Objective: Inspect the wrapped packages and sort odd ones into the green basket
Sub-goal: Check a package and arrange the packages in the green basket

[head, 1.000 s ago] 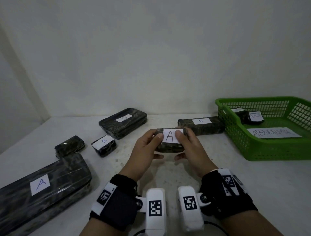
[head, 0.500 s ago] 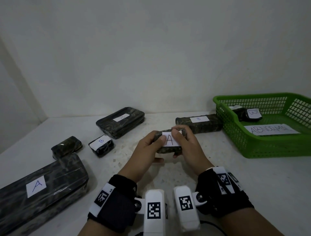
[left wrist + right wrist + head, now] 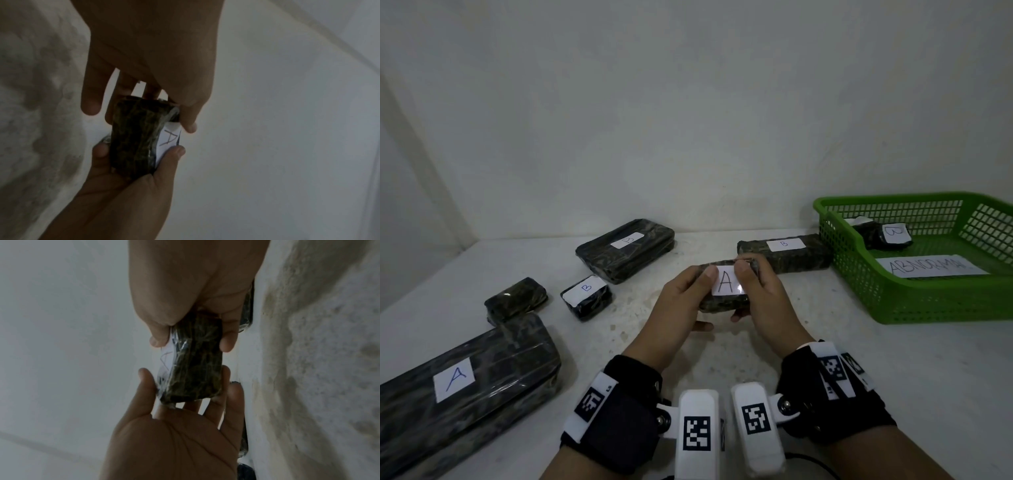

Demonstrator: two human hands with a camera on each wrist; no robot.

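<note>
Both hands hold a small dark wrapped package above the table's middle, its white label "A" facing me. My left hand grips its left end, thumb on the label's edge. My right hand grips the right end, thumb on top and fingers underneath. The wrist views show the same package pinched between thumbs and fingers at both ends. The green basket stands at the right and holds a package labelled "B" and an "ABNORMAL" sheet.
On the white table lie a long "B" package beside the basket, a flat "B" package, a small "B" package, a small package with no label showing and a large "A" package at the near left. A wall stands behind.
The held package tipped away half a second ago and now faces me again, slightly lower. Both hands kept their hold throughout. The other packages have not moved.
</note>
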